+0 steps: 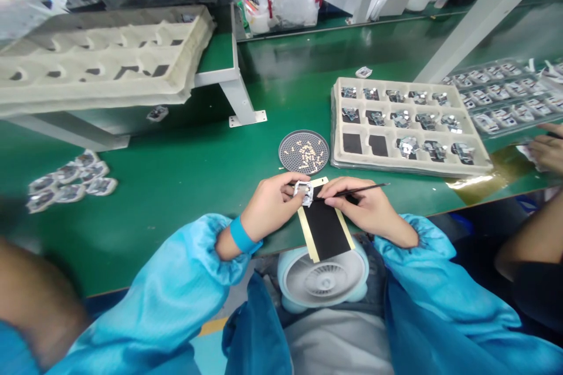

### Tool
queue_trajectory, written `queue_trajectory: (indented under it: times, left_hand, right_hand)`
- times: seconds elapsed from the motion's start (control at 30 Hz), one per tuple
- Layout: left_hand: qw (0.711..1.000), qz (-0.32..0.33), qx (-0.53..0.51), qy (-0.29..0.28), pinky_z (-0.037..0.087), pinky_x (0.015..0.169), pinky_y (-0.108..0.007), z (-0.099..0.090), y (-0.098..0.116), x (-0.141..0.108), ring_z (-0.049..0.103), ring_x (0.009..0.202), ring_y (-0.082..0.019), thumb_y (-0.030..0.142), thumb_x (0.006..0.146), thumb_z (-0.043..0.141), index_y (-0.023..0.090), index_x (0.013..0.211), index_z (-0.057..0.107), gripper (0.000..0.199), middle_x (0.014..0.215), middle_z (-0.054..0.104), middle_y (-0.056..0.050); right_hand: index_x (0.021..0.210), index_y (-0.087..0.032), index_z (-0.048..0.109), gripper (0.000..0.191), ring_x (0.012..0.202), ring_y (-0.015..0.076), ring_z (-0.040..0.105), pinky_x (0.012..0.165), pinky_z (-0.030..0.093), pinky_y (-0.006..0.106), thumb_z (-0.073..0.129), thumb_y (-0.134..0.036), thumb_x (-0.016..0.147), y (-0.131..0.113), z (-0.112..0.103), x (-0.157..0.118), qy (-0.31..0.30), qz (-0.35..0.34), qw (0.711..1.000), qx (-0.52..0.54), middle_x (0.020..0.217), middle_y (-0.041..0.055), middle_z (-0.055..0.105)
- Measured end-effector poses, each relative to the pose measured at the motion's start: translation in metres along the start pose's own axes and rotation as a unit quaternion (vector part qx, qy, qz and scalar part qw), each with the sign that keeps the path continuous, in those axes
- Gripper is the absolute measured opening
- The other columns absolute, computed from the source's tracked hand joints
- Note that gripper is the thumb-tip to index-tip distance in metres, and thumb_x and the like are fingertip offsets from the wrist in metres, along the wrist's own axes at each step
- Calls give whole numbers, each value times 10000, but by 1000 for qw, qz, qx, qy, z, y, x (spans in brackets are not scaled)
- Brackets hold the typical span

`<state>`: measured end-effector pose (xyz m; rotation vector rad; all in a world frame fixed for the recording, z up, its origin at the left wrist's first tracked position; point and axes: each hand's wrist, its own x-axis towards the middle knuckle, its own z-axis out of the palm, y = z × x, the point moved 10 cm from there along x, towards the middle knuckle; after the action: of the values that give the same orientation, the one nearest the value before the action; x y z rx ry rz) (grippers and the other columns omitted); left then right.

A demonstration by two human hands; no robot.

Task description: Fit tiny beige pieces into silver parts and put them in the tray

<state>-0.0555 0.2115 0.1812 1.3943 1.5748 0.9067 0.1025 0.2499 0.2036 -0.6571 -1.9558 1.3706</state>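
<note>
My left hand pinches a small white plastic frame part between thumb and fingers. My right hand grips a thin dark tweezers-like tool; its working end reaches the white part. Under both hands lies a black sheet with pale yellow edge strips, jutting over the table's front edge. Just beyond the hands sits a round grey perforated dish with many tiny cream-coloured pieces scattered in it.
A cream compartment tray with metallic parts stands right. Several white-framed parts lie left. A raised shelf bears another moulded tray. Clear trays of parts and a co-worker's hand are far right. A fan sits below the edge.
</note>
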Motion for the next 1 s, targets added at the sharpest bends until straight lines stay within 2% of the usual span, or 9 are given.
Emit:
queue_trajectory:
  times: [0.07, 0.13, 0.2, 0.3, 0.43, 0.77, 0.9, 1.0]
  left_hand:
    - [1000, -4, -4, -3, 516, 599, -239, 1, -2, 1, 682, 673, -150, 232, 846, 670, 180, 1156, 722, 319, 828, 750, -52]
    - [1000, -9, -11, -7, 497, 581, -234, 1, -3, 2, 669, 654, -145, 227, 843, 673, 178, 1163, 720, 327, 824, 748, -52]
    - [999, -17, -27, -13, 489, 575, -232, 2, -4, 3, 663, 648, -144, 215, 835, 677, 164, 1162, 716, 334, 821, 747, -57]
    - [998, -31, -60, -20, 504, 602, -231, 3, -5, 6, 675, 674, -148, 188, 812, 688, 132, 1135, 712, 328, 820, 744, -64]
    - [996, -32, -76, -21, 495, 600, -209, 2, -4, 8, 663, 664, -132, 160, 789, 695, 119, 1112, 713, 326, 782, 727, -44]
    - [998, -14, -58, -21, 508, 592, -216, 1, 2, 5, 670, 640, -136, 183, 803, 688, 130, 1127, 713, 330, 729, 722, -26]
    - [999, 3, -42, -16, 504, 569, -211, 0, 3, 6, 668, 629, -134, 200, 820, 681, 134, 1113, 712, 302, 721, 720, -25]
    - [1000, 8, -25, -13, 521, 583, -224, 2, 0, 6, 674, 638, -142, 212, 834, 677, 137, 1133, 709, 310, 740, 730, -35]
  right_hand:
    - [965, -206, 735, 60, 974, 201, 707, 904, 563, 378, 698, -235, 928, -2, 3, 0, -42, 3, 999, 28, 1005, 62, 753]
    - [960, -205, 733, 55, 977, 203, 709, 906, 564, 383, 696, -233, 930, -3, 4, 1, -65, 8, 997, 44, 997, 62, 753]
    - [958, -205, 726, 53, 949, 202, 708, 858, 571, 373, 700, -238, 926, -8, 1, 6, -39, -2, 998, 39, 977, 62, 750]
    - [956, -205, 722, 57, 896, 193, 691, 751, 557, 338, 709, -242, 914, -21, -8, 14, 52, -56, 997, -34, 962, 62, 738]
    - [985, -208, 728, 88, 822, 167, 664, 637, 513, 298, 698, -261, 922, -26, 0, 21, 72, -83, 988, -107, 981, 58, 732]
    - [972, -207, 766, 179, 700, 149, 632, 587, 477, 290, 726, -365, 900, -13, -1, 23, 112, -24, 988, -105, 935, 49, 765]
    - [942, -204, 776, 196, 567, 115, 542, 524, 425, 272, 727, -386, 891, -7, 0, 24, 121, 5, 988, -94, 804, 26, 743]
    - [931, -195, 770, 198, 568, 113, 548, 512, 417, 255, 742, -383, 873, 0, 0, 25, 142, 32, 988, -55, 754, 20, 717]
